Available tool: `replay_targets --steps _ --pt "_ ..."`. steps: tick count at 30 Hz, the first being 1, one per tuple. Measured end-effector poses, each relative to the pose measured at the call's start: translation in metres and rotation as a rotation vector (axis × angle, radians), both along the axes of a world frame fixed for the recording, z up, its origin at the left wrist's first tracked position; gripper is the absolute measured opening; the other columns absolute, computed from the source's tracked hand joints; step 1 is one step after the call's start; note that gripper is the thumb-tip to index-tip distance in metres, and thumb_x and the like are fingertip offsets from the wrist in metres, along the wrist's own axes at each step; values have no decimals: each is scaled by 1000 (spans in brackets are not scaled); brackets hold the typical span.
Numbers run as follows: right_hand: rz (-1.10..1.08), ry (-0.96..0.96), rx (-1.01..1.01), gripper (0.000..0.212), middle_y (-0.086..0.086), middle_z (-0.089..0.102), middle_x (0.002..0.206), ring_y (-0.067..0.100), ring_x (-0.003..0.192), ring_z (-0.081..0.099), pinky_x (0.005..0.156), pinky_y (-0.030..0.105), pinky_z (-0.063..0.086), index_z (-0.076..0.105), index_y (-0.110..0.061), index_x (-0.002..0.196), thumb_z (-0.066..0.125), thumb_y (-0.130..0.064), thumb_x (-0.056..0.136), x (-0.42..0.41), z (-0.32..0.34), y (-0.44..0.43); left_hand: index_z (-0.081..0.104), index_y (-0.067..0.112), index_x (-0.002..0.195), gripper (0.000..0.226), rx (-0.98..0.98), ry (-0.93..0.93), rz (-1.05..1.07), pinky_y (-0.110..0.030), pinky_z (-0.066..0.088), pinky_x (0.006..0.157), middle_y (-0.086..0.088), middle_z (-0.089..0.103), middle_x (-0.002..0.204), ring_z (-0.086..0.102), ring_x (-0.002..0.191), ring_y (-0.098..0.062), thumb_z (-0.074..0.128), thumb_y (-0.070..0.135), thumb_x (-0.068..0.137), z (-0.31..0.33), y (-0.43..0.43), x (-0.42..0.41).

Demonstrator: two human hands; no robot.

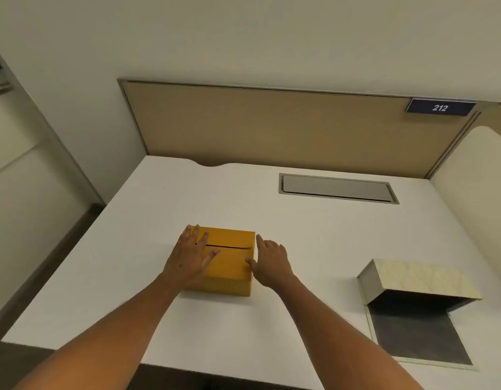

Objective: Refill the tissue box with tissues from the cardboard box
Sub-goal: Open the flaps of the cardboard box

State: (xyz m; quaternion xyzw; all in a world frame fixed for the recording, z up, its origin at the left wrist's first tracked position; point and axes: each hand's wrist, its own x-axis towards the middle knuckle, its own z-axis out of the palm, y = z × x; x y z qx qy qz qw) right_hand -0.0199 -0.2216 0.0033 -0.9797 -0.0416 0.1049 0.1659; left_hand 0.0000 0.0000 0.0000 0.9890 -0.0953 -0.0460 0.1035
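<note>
A small yellow-brown cardboard box (229, 263) sits closed in the middle of the white desk (314, 237), a dark slit across its top flaps. My left hand (188, 258) lies flat on the box's left top with fingers spread. My right hand (270, 261) rests against the box's right edge, fingers apart, thumb touching the top. At the right front stands the tissue box (412, 280), a marble-patterned cover hinged up over a dark flat base (418, 339). No tissues are visible.
A grey cable hatch (338, 188) is set into the desk at the back. A tan partition panel (286, 125) with a "212" sign (440, 107) rises behind. The desk's front edge runs just below my forearms.
</note>
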Motion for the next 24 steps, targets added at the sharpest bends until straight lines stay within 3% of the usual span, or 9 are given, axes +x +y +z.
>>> replay_targets --steps 2,4,8,12,15,17,20,24 --pt "-45 19 81 61 11 56 129 31 118 50 100 42 39 27 -10 142 45 -44 94 1 -3 8 28 13 148 120 -5 19 3 -42 13 120 -14 21 158 8 148 -31 -22 83 64 -3 9 8" --pt "-60 43 89 55 12 57 123 31 111 52 94 41 42 32 -10 138 46 -40 94 0 -5 15 28 13 148 123 8 39 -6 -42 13 121 -14 22 157 8 148 -31 -24 83 62 -5 16 14" --pt "-76 51 64 54 13 52 126 31 114 49 93 42 42 32 -9 138 46 -38 94 -1 -11 25 27 13 149 106 25 75 -42 -42 12 121 -14 21 158 8 148 -31 -7 76 71 -9 22 21" --pt "-119 35 51 54 12 51 129 32 117 47 94 44 41 32 -10 138 45 -39 94 0 -15 32 27 16 149 101 21 131 -63 -42 11 121 -15 17 158 7 148 -32 -4 73 71 -11 26 22" --pt "-157 13 42 50 10 52 127 31 116 48 92 44 41 36 -11 134 46 -38 94 1 -14 37 23 18 150 78 18 165 -42 -44 9 121 -17 12 159 2 147 -37 16 67 89 -11 29 22" --pt "-174 -1 67 49 10 52 129 31 118 47 94 44 40 36 -10 135 46 -36 94 1 -13 41 20 20 151 66 -53 202 0 -47 9 120 -17 8 160 -1 147 -38 24 56 95 -11 32 23" --pt "-261 -40 187 47 9 52 132 30 121 47 97 44 39 38 -9 137 43 -33 96 -3 -13 48 16 22 152 65 -210 276 87 -49 10 119 -15 2 160 0 147 -38 26 54 96 -6 38 28" --pt "-352 -209 420 26 3 62 104 25 100 57 86 39 46 59 -15 108 41 -30 97 -15 -17 51 14 22 152 66 -388 308 170 -49 21 117 -17 9 159 18 145 -34 24 56 96 3 43 34"
